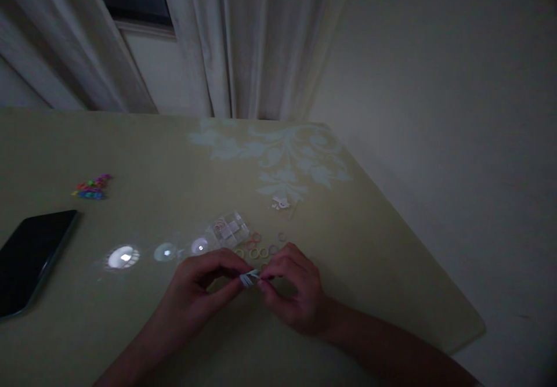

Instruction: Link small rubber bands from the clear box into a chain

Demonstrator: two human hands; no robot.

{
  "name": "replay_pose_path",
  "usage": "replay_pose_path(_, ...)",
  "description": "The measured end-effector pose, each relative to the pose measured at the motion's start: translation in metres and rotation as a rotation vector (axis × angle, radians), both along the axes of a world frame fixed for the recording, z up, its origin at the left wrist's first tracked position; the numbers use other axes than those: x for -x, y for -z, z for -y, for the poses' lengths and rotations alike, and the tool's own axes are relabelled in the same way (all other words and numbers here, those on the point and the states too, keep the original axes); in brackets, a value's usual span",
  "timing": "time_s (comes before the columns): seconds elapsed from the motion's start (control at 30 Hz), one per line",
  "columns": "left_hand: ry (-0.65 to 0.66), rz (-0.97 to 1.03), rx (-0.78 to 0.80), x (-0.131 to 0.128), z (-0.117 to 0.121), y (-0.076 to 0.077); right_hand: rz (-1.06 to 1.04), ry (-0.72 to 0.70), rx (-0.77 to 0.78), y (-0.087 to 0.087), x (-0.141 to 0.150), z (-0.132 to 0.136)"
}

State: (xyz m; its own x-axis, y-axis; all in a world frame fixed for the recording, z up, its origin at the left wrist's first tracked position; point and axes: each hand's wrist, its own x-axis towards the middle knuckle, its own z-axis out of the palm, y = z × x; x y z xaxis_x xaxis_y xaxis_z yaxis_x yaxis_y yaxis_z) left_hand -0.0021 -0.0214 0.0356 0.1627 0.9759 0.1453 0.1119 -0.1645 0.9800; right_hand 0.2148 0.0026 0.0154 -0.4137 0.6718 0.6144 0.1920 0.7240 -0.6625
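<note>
Near the front of the table, a small coiled bundle of pale bands point(247, 279) is held between both hands. My left hand point(198, 288) pinches its left end between thumb and fingers. On the other side, my right hand point(298, 288) is closed in a pinch at the right end of the bundle. Just beyond the fingertips lie several small coloured rings point(259, 253), in red, yellow and grey tones. A clear plastic box point(228, 229) with a ring and pale pieces inside sits behind my left hand.
A dark phone point(35, 265) lies at the left. Farther back is a pile of small colourful pieces point(92, 188). Small white pieces point(281, 203) rest beyond the rings. The table's right edge slants alongside a wall, and curtains point(261, 39) hang behind the table.
</note>
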Motion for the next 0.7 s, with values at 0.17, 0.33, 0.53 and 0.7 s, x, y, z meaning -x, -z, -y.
replay_pose_path(0.17,0.018,-0.023,-0.010,0.0021,0.0024,0.0006,0.044,-0.012,-0.025,0.0007,-0.0006,-0.0004)
replay_pose_path(0.33,0.012,-0.012,-0.016,0.0019,0.0015,0.0013,0.083,-0.037,-0.060,0.0004,-0.0014,-0.0005)
replay_pose_path(0.53,0.035,-0.019,-0.024,0.0015,-0.0014,-0.0004,0.145,-0.057,-0.109,0.0008,-0.0028,-0.0009)
replay_pose_path(0.7,0.041,-0.021,0.002,0.0007,0.0013,0.0001,0.142,-0.041,-0.133,0.0003,-0.0025,-0.0014)
